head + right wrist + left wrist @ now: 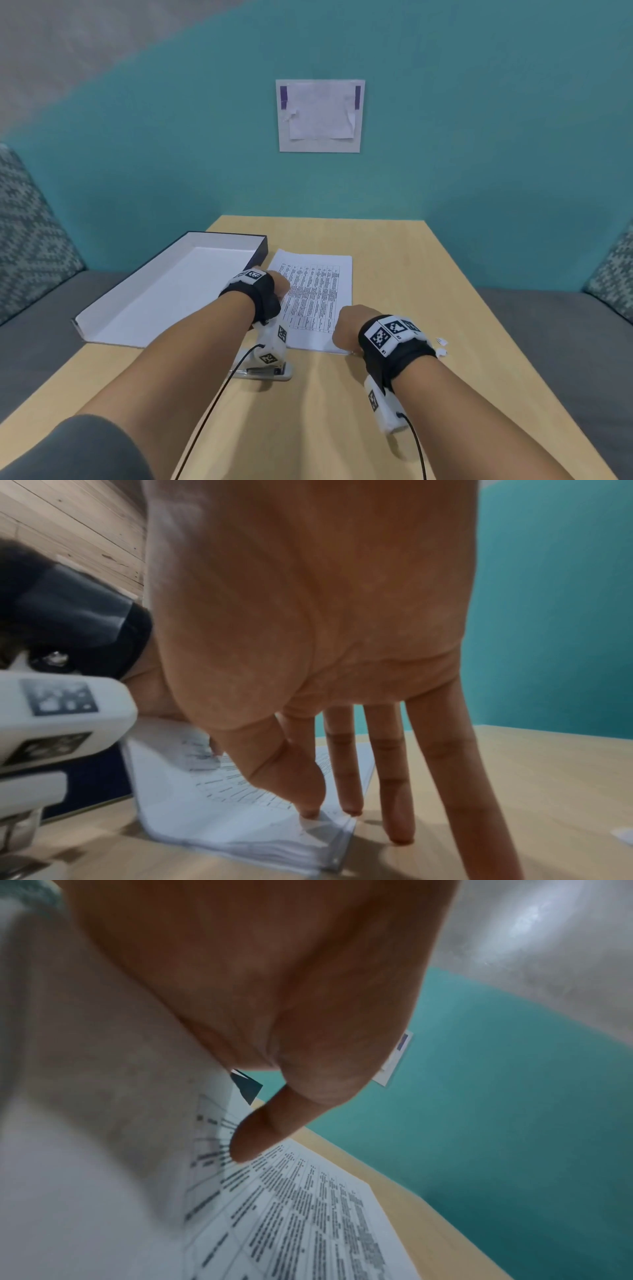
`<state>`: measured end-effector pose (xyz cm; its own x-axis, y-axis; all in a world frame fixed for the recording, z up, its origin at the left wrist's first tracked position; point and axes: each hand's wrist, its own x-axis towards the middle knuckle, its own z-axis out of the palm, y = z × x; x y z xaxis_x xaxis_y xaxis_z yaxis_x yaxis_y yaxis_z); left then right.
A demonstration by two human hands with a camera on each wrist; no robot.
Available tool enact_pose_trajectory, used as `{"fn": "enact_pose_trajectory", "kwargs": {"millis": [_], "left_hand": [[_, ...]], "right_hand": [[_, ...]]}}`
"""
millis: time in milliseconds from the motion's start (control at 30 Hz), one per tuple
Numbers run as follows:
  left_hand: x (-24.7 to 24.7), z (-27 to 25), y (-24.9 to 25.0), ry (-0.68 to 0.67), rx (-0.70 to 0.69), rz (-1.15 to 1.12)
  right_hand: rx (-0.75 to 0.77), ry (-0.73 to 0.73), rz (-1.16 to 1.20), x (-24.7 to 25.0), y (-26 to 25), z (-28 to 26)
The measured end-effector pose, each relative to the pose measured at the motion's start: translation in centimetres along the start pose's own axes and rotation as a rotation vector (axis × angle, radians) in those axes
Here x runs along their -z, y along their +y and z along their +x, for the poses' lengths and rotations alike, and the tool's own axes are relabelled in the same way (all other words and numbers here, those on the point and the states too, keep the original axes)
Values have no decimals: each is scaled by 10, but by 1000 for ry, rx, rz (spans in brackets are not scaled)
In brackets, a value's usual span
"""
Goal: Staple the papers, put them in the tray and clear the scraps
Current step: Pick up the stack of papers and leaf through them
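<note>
Papers (313,301) are lying flat on the worktop (411,291), just right of the tray (102,322), which is overhanging the worktop's left edge. I'm seeing the left hand (279,284) working the stack's left edge: in the left wrist view the thumb (260,1137) is pressing on the printed sheet while a page is curling up beside it, so I judge it is pinching that edge. The right hand (344,329) is standing over the near right corner with fingers (346,777) straight, tips touching down on the corner and the bare wood beside it; not gripping. The stapler (263,370) is sitting near the stack's near left corner, untouched. Two scraps (442,346) are lying right of the right wrist.

Risks from here, as I judge them: sheets are fanning at that near corner, so lifting now could be stapling a skewed stack. The right wrist could be sweeping the scraps off the worktop. The overhanging tray could be tipping if papers land hard on its left end.
</note>
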<state>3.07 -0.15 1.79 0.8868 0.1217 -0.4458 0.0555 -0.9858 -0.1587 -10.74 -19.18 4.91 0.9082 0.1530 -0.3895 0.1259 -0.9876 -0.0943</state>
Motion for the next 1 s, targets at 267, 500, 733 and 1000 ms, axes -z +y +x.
{"fn": "enact_pose_trajectory", "kwargs": {"millis": [267, 500, 733, 1000], "left_hand": [[24, -76, 18, 380, -22, -612], [49, -146, -3, 585, -291, -1163], [26, -211, -33, 352, -600, -1506], [19, -259, -10, 561, -596, -1687]], "right_hand": [[-6, 34, 13, -5, 1, 0], [-104, 445, 855, 15, 38, 6], [217, 314, 1855, 61, 68, -46], [229, 892, 1468, 48, 24, -116]]}}
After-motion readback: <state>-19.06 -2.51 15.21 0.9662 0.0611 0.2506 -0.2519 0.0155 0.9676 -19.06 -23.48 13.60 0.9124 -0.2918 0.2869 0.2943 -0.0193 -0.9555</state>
